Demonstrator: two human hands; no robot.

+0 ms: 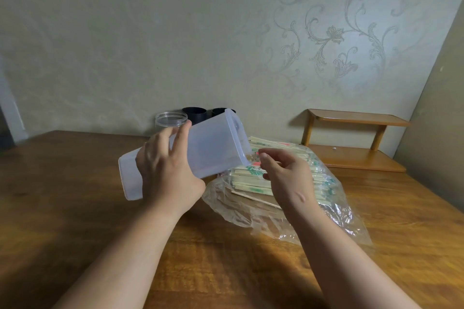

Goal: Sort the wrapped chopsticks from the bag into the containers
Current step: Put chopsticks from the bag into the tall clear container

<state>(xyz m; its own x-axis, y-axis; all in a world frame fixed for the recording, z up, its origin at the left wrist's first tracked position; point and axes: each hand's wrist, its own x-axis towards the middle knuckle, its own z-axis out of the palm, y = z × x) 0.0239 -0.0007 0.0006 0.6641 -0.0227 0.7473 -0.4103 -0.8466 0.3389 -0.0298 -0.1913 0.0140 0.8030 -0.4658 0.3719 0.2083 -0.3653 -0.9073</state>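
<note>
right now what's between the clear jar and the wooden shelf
Two black cups, with the tilted white container overlapping them in front; head view.

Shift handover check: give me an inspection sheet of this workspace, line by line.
Surface: wooden table, brown and glossy.
Job's things: translucent container, tilted, with its mouth towards the wrapped chopsticks. These lie in a crumpled clear bag. A clear jar and two black cups stand by the wall.
Clutter: small wooden shelf at the far right.
Grippers: left hand grips the container's body. Right hand is over the chopsticks near the container's mouth, fingers curled. Cannot tell whether it holds one.
Cables: nothing seen.
Surroundings: pale wall with a floral pattern.
</note>
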